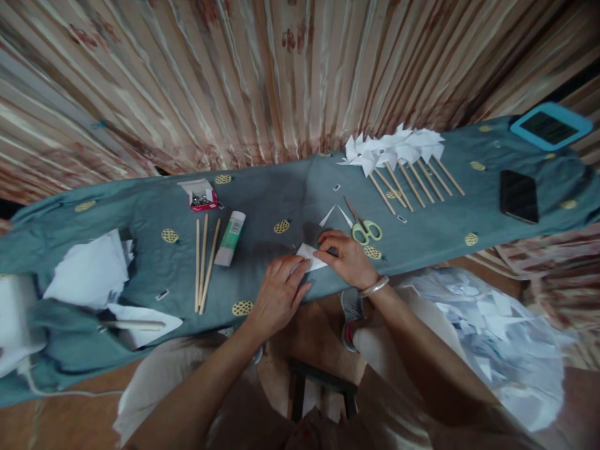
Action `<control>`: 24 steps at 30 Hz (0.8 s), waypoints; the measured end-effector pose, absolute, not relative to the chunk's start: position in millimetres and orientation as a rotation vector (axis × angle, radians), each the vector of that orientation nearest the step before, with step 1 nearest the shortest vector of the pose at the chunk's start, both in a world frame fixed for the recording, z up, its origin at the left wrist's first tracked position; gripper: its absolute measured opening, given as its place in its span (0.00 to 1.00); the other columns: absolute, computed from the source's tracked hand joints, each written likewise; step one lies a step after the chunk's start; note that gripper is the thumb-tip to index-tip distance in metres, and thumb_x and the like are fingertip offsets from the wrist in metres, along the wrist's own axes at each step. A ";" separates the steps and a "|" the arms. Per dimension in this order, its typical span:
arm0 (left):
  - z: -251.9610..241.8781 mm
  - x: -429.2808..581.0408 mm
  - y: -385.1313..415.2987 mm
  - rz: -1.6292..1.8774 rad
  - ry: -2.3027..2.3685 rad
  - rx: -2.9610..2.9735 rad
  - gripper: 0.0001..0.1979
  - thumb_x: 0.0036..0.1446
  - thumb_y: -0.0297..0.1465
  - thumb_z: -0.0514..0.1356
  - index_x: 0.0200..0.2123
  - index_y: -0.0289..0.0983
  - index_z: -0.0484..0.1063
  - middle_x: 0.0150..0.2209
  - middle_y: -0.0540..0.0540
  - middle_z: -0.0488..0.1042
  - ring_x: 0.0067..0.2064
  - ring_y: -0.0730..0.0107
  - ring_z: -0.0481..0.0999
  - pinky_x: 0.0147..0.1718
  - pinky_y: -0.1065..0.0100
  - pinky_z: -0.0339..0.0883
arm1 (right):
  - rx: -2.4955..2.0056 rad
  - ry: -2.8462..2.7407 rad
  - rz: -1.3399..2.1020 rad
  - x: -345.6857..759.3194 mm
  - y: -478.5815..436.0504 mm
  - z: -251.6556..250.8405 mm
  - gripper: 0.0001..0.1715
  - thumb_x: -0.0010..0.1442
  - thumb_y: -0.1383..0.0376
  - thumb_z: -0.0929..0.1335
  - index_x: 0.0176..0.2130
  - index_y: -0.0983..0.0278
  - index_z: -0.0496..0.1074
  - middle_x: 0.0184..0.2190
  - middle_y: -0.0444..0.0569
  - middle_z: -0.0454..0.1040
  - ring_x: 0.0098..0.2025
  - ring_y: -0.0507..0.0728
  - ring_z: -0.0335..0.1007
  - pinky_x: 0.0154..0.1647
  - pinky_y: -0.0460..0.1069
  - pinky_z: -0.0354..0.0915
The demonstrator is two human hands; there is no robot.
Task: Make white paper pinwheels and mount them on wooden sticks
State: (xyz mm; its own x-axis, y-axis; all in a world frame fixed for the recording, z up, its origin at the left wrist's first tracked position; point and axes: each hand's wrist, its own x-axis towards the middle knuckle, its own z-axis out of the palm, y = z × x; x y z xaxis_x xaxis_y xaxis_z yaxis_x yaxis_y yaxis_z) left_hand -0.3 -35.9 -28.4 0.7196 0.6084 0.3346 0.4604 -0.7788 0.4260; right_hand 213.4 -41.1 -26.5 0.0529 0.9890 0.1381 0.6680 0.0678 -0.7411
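Note:
A small folded piece of white paper (307, 251) lies at the near edge of the cloth-covered table. My left hand (280, 289) presses its fingertips onto the paper's left side. With bent fingers, my right hand (349, 257) grips the paper's right side; a bracelet circles that wrist. Just beyond the right hand are green-handled scissors (365, 231) and two thin white paper slivers (327, 215). To the left of my hands stand out a glue stick (230, 239) lying down, three wooden sticks (202, 265) and an open red box of metal pins (203, 199).
Several white paper pinwheels (398, 150) on sticks lie at the back right. Farther right are a dark phone (519, 195) and a blue-framed device (550, 126). Paper sheets (91, 269) are stacked at left. A plastic bag (497, 337) of paper scraps is beside my right leg.

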 end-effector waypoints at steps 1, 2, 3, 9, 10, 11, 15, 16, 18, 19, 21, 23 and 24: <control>-28.8 -0.3 -37.0 0.657 0.826 2.611 0.19 0.68 0.34 0.53 0.60 0.35 0.65 0.54 0.36 0.72 0.56 0.54 0.69 0.53 0.52 0.68 | -1.656 -1.676 0.611 213.5 -41.8 -27.3 0.07 0.56 0.67 0.73 0.26 0.62 0.75 0.40 0.50 0.79 0.44 0.58 0.75 0.49 0.54 0.68; -29.4 -0.2 -38.0 0.647 0.820 2.608 0.20 0.68 0.34 0.53 0.60 0.35 0.64 0.54 0.36 0.72 0.56 0.54 0.69 0.53 0.51 0.68 | -1.644 -1.673 0.609 213.6 -42.3 -28.0 0.07 0.56 0.67 0.73 0.27 0.62 0.75 0.40 0.50 0.79 0.44 0.59 0.75 0.50 0.54 0.68; -30.2 -0.1 -38.8 0.637 0.817 2.606 0.20 0.68 0.34 0.53 0.61 0.35 0.64 0.54 0.36 0.72 0.56 0.54 0.69 0.54 0.51 0.68 | -1.634 -1.673 0.609 213.7 -42.6 -28.5 0.06 0.56 0.67 0.73 0.27 0.62 0.75 0.40 0.50 0.79 0.44 0.59 0.75 0.50 0.54 0.68; -32.5 1.0 -41.0 0.609 0.813 2.632 0.21 0.68 0.35 0.53 0.60 0.31 0.64 0.57 0.34 0.71 0.57 0.53 0.69 0.55 0.52 0.67 | -1.613 -1.674 0.585 213.2 -43.9 -29.6 0.06 0.56 0.67 0.73 0.27 0.61 0.75 0.39 0.50 0.79 0.43 0.59 0.75 0.51 0.55 0.67; -32.1 1.2 -41.1 0.601 0.814 2.634 0.21 0.68 0.35 0.53 0.60 0.32 0.64 0.57 0.35 0.71 0.58 0.53 0.69 0.55 0.52 0.67 | -1.617 -1.674 0.577 212.9 -44.2 -29.6 0.06 0.57 0.67 0.73 0.27 0.61 0.75 0.39 0.50 0.79 0.44 0.59 0.75 0.51 0.56 0.67; -31.7 1.5 -41.1 0.591 0.818 2.636 0.21 0.68 0.36 0.53 0.60 0.32 0.64 0.57 0.35 0.71 0.58 0.53 0.69 0.55 0.51 0.66 | -1.620 -1.675 0.572 212.7 -44.5 -29.6 0.06 0.57 0.67 0.73 0.27 0.61 0.75 0.39 0.50 0.79 0.44 0.59 0.75 0.51 0.56 0.67; -30.3 2.7 -40.7 0.577 0.832 2.649 0.21 0.69 0.36 0.52 0.60 0.31 0.64 0.58 0.34 0.71 0.58 0.53 0.69 0.55 0.52 0.66 | -1.629 -1.681 0.557 212.2 -45.5 -29.6 0.07 0.57 0.67 0.72 0.27 0.61 0.74 0.40 0.51 0.79 0.44 0.60 0.75 0.50 0.55 0.68; -30.2 3.1 -40.4 0.575 0.832 2.654 0.22 0.69 0.36 0.52 0.60 0.30 0.65 0.58 0.34 0.71 0.58 0.53 0.68 0.55 0.52 0.66 | -1.630 -1.684 0.550 212.2 -45.6 -29.8 0.07 0.57 0.66 0.72 0.27 0.61 0.74 0.40 0.51 0.79 0.44 0.60 0.75 0.50 0.55 0.68; -30.2 3.8 -40.0 0.562 0.835 2.656 0.22 0.69 0.37 0.52 0.60 0.30 0.64 0.59 0.33 0.71 0.59 0.52 0.68 0.56 0.51 0.65 | -1.630 -1.690 0.539 212.4 -45.6 -30.3 0.07 0.58 0.66 0.72 0.28 0.61 0.74 0.40 0.51 0.79 0.43 0.60 0.76 0.50 0.56 0.68; -30.2 4.1 -39.8 0.552 0.837 2.655 0.23 0.69 0.37 0.51 0.61 0.30 0.64 0.59 0.33 0.71 0.60 0.52 0.67 0.56 0.51 0.64 | -1.628 -1.695 0.535 212.6 -45.6 -30.6 0.07 0.58 0.66 0.72 0.28 0.61 0.74 0.40 0.51 0.79 0.43 0.60 0.76 0.50 0.56 0.68; -30.3 4.5 -39.7 0.532 0.843 2.655 0.24 0.69 0.38 0.51 0.61 0.30 0.64 0.60 0.33 0.70 0.60 0.51 0.66 0.56 0.50 0.64 | -1.623 -1.700 0.527 212.8 -45.5 -31.1 0.07 0.58 0.65 0.72 0.28 0.61 0.74 0.40 0.50 0.79 0.43 0.60 0.76 0.50 0.56 0.68; -30.6 4.7 -39.8 0.522 0.850 2.660 0.24 0.69 0.39 0.51 0.61 0.29 0.63 0.60 0.33 0.70 0.61 0.51 0.66 0.56 0.50 0.64 | -1.621 -1.699 0.520 213.0 -45.5 -31.3 0.07 0.58 0.65 0.72 0.28 0.61 0.74 0.39 0.50 0.79 0.43 0.60 0.76 0.51 0.57 0.68; -30.8 4.7 -39.9 0.522 0.851 2.662 0.25 0.69 0.39 0.51 0.61 0.29 0.63 0.61 0.33 0.70 0.61 0.51 0.65 0.57 0.50 0.63 | -1.622 -1.698 0.519 213.0 -45.5 -31.3 0.07 0.58 0.65 0.72 0.28 0.61 0.74 0.39 0.50 0.79 0.43 0.60 0.76 0.51 0.57 0.68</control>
